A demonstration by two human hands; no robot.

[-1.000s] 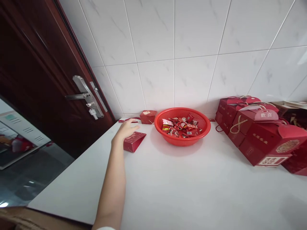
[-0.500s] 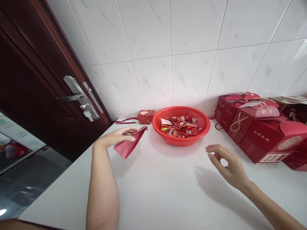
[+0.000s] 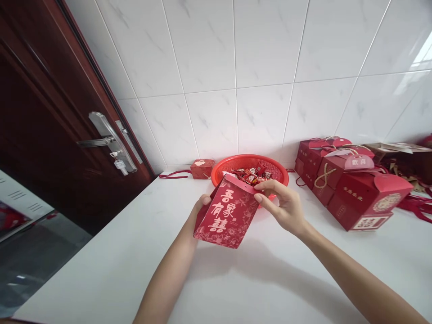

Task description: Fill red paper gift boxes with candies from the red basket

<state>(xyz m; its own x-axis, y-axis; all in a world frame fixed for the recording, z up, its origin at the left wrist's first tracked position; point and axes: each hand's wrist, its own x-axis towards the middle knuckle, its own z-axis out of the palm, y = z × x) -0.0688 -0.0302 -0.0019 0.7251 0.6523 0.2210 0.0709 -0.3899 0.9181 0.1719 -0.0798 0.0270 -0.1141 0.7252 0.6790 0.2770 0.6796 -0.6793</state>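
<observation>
A red paper gift box (image 3: 226,213) with white and pink lettering and a floral print is held tilted above the table, its printed face toward me. My left hand (image 3: 202,204) grips it by the left side, thumb at the edge and the other fingers hidden behind. At the upper right corner, the thumb and index finger of my right hand (image 3: 281,204) pinch the pink top flap. Just behind stands a red plastic colander (image 3: 222,166), partly covered by the box and my right hand. Wrapped sweets (image 3: 259,170) lie in it.
Several red gift boxes (image 3: 357,193) with rope handles stand at the right. A small red box (image 3: 202,170) with a ribbon (image 3: 173,174) sits by the tiled wall (image 3: 209,121). At the left is a dark door (image 3: 57,148) with a metal handle (image 3: 96,142).
My left hand has brought the red box rightward to the front of the colander and turned its printed face toward me. My right hand has moved left and taken hold of its top flap.
</observation>
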